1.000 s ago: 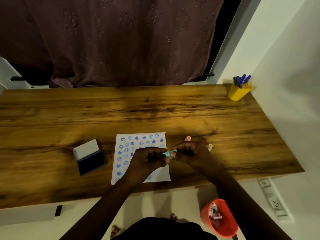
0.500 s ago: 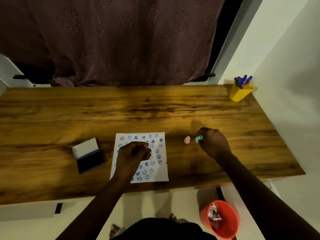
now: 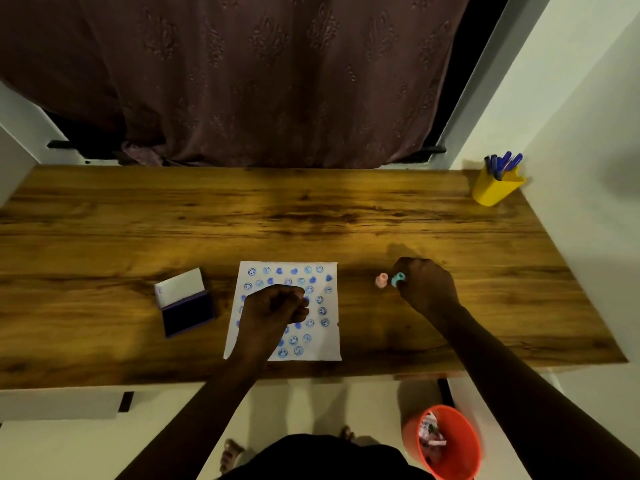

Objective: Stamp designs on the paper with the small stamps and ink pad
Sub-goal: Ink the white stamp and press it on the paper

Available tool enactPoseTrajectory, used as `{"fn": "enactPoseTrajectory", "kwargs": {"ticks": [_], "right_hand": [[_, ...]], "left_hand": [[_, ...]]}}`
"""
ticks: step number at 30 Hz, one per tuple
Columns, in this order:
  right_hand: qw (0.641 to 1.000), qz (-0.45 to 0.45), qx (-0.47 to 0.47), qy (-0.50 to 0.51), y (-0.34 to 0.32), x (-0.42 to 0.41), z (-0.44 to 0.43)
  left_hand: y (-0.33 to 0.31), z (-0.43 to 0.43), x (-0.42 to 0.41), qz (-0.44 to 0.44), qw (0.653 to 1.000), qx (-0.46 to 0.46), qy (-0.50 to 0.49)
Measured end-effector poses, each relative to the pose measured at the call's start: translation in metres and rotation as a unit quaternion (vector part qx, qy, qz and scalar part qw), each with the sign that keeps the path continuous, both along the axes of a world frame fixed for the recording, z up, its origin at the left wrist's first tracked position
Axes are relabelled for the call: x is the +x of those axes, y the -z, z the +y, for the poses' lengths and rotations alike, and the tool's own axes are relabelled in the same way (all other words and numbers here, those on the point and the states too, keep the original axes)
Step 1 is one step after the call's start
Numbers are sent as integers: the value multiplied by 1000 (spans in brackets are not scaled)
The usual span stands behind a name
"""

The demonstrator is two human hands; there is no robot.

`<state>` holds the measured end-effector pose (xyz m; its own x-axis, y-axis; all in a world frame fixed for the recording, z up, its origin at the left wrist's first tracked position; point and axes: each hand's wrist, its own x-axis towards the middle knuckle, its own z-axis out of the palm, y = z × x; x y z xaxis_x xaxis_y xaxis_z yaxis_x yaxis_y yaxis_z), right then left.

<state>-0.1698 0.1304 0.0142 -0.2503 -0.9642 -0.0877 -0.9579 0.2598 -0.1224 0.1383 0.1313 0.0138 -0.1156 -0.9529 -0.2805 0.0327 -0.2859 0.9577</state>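
Two small stamps beside the paper (image 3: pixel 330 308): teal stamp (image 3: pixel 398 279) pinched in right hand (image 3: pixel 427 289), best lowered upright beside pink stamp (image 3: pixel 381 280); left hand (image 3: pixel 273 311) fisted, contents unclear

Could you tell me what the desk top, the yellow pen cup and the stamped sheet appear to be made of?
Desk top: wood or a wood-look laminate, with strong grain streaks and a soft sheen; which of the two cannot be told. Yellow pen cup: probably plastic, an even bright colour with smooth walls. Stamped sheet: thin white paper, matt, lying flat with a slightly uneven right edge.
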Motion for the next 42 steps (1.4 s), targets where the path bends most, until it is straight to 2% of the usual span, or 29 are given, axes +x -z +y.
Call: {"fn": "enactPoseTrajectory", "kwargs": {"ticks": [5, 9, 13, 19, 22, 24, 27, 29, 31, 37, 42], "right_hand": [[1000, -19, 2, 6, -1, -3, 3], [997, -50, -21, 49, -7, -19, 13], [997, -29, 2, 69, -2, -28, 29], [995, -48, 27, 83, 7, -24, 36], [997, -24, -15, 70, -1, -16, 38], [994, -61, -79, 48, -10, -4, 40], [950, -274, -147, 34, -27, 21, 39], [893, -424, -131, 67, -37, 44, 36], [841, -524, -98, 96, -42, 67, 33], [761, -640, -5, 107, -45, 121, 23], [730, -676, 46, 84, -40, 150, 13]], "left_hand": [[-2, 0, -2, -4, 1000, 2, 6], [-2, 1, -2, -4, 1000, 5, 5], [-2, 3, -5, -11, 1000, 1, 4], [1, 3, -8, -13, 1000, 8, 18], [0, 2, -8, -7, 1000, 4, 24], [0, 1, -6, -3, 1000, 0, 24], [-2, 1, -4, -2, 999, -7, 32], [-4, 1, -2, 2, 999, -8, 42], [-6, 0, 1, 8, 998, -17, 58], [-13, -1, 19, 38, 994, -45, 93], [-5, -2, 43, 28, 997, -44, 55]]}}
